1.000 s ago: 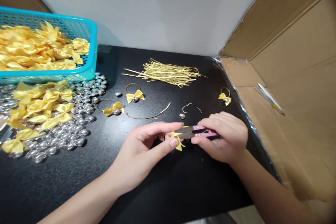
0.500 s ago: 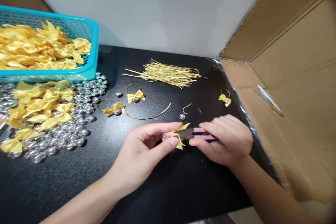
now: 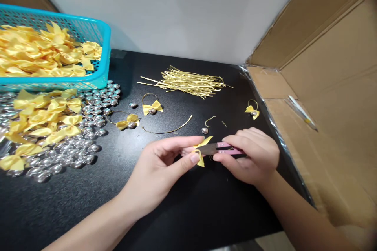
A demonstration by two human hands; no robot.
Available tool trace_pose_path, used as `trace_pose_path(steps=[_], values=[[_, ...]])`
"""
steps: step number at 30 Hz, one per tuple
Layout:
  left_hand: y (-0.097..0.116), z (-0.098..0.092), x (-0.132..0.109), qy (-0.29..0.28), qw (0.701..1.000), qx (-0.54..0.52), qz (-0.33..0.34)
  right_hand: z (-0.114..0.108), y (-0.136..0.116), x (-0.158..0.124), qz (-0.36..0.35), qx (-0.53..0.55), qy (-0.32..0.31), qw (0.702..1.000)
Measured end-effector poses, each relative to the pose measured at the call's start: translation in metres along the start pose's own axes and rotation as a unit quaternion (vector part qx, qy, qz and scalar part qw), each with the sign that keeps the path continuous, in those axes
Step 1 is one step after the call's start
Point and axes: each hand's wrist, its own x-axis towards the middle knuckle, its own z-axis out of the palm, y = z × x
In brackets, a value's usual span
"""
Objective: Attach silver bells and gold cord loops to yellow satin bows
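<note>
My left hand (image 3: 169,164) pinches a yellow ribbon bow (image 3: 200,159) between thumb and fingers, just above the black table. Pink-handled thread snips (image 3: 228,149) are gripped in my right hand (image 3: 255,157), their blades pressed close together and reaching into the bow's middle. What lies between the blade tips is hidden by the ribbon and my left fingers. Beyond my hands lie a silver bell (image 3: 204,130), a short curl of gold cord (image 3: 209,120) and a longer gold cord (image 3: 167,131).
A turquoise basket (image 3: 108,51) of yellow bows stands at the back left, with silver bells (image 3: 55,160) and loose bows (image 3: 55,113) before it. Gold cords (image 3: 191,82) lie bundled behind. Looped bows with bells (image 3: 152,108) rest nearby. A white pen-like tool (image 3: 303,113) lies right, on cardboard.
The snips' blades and handles have come closer together as my right hand squeezed and shifted slightly left. My left hand keeps its hold on the bow.
</note>
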Motion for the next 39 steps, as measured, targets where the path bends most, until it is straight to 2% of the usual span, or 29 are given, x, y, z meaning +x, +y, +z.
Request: trace_pose_path(steps=[13,21,23,27,29,31,33,35,37,39], values=[[0.003,0.0,0.0,0.003,0.997,0.06,0.039,0.004,-0.002,-0.001,0.022,0.052,0.025,0.998],[0.0,0.0,0.002,0.007,0.998,0.063,0.019,0.007,-0.002,-0.001,0.026,0.07,0.051,0.996],[0.0,0.0,0.002,0.004,0.999,0.047,0.01,0.009,0.002,-0.003,0.071,0.101,0.073,0.99],[0.0,0.0,0.001,0.0,0.999,0.031,0.009,0.016,0.022,-0.009,0.229,0.104,0.102,0.962],[-0.001,0.0,0.001,0.001,0.998,0.053,0.021,0.022,0.036,-0.011,0.27,0.089,0.063,0.957],[-0.002,-0.003,0.001,0.01,0.991,0.119,0.055,0.027,0.047,-0.012,0.277,0.077,0.021,0.957],[-0.002,-0.01,0.004,0.026,0.963,0.238,0.125,0.033,0.056,-0.012,0.276,0.062,-0.008,0.959],[0.0,-0.021,0.008,0.043,0.891,0.385,0.238,0.038,0.061,-0.013,0.279,0.058,-0.028,0.958],[0.003,-0.031,0.014,0.069,0.816,0.485,0.308,0.042,0.064,-0.014,0.276,0.065,-0.042,0.958],[0.009,-0.038,0.018,0.095,0.773,0.516,0.356,0.046,0.067,-0.014,0.264,0.052,-0.047,0.962]])
